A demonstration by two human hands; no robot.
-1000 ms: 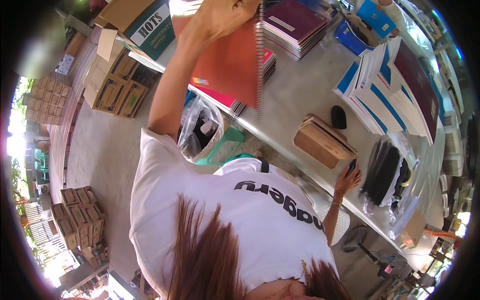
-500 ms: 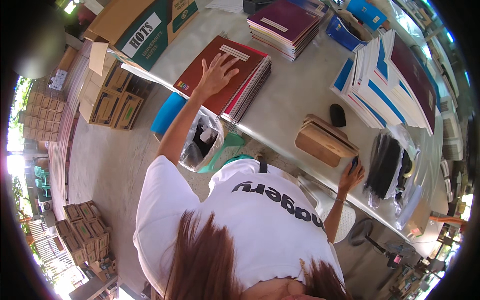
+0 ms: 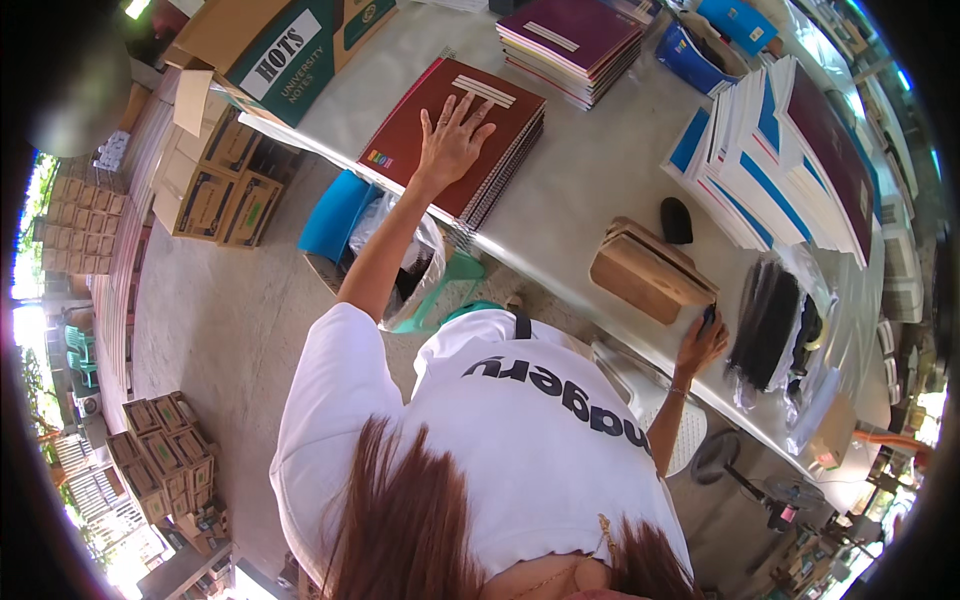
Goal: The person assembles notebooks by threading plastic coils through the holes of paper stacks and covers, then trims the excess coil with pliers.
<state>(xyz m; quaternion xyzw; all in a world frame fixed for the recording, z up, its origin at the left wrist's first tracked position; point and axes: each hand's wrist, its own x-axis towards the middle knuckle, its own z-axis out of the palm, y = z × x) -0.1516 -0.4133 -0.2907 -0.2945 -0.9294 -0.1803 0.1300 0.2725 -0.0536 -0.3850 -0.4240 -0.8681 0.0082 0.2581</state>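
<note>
My left hand (image 3: 455, 145) lies flat, fingers spread, on the reddish-brown cover of a stack of spiral-bound notebooks (image 3: 405, 130) at the table's near edge. The stack's wire spirals face right. At the right, my right hand (image 3: 703, 345) is curled round a small dark object (image 3: 709, 316), mostly hidden by the fingers, so its kind is unclear. That hand is by the table edge, beside a brown wooden block (image 3: 650, 275) with a slot along it. Behind the block lies a black oval object (image 3: 676, 220).
Beyond the notebooks stands a purple-topped notebook stack (image 3: 575, 40). To the right are a leaning pile of bound pages (image 3: 770, 160) and a bundle of black spiral wires (image 3: 765, 330). A cardboard box (image 3: 290, 60) is at far left; below the table edge sits a plastic-lined bin (image 3: 420, 260).
My left hand has slid a little to the right across the top cover. The notebooks beneath it now line up more evenly, with the pink-red cover edge hidden. My right hand has hardly moved.
</note>
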